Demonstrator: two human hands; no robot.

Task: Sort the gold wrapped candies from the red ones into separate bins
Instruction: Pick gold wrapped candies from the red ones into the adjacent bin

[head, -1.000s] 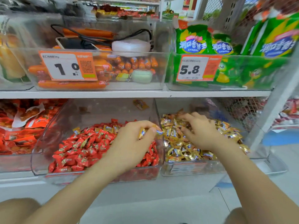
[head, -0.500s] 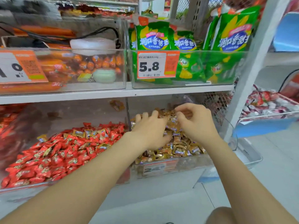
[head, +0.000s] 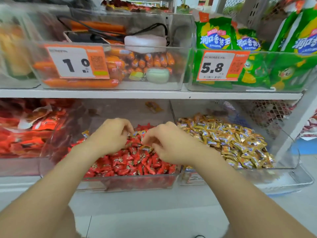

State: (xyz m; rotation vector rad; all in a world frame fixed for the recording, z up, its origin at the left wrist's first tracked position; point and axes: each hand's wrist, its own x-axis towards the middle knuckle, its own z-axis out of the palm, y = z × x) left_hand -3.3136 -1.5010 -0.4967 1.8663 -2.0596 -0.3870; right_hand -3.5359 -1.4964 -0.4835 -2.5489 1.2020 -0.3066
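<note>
A clear bin on the lower shelf holds a heap of red candies with a few gold candies mixed in, one at the heap's left edge. To its right a second clear bin is piled with gold candies. Both hands hover over the back of the red heap, fingers curled down. My left hand pinches at a gold candy with bunched fingertips. My right hand curls just above another gold candy; blur hides whether it holds anything.
Left of the red bin lies a bin of red snack packets. The upper shelf carries a bin of orange sausages and one of green corn packs. A slanted white shelf post stands at the right.
Both hands moved left from the gold candy bin to the red candy bin. The camera view swung back left with them.
</note>
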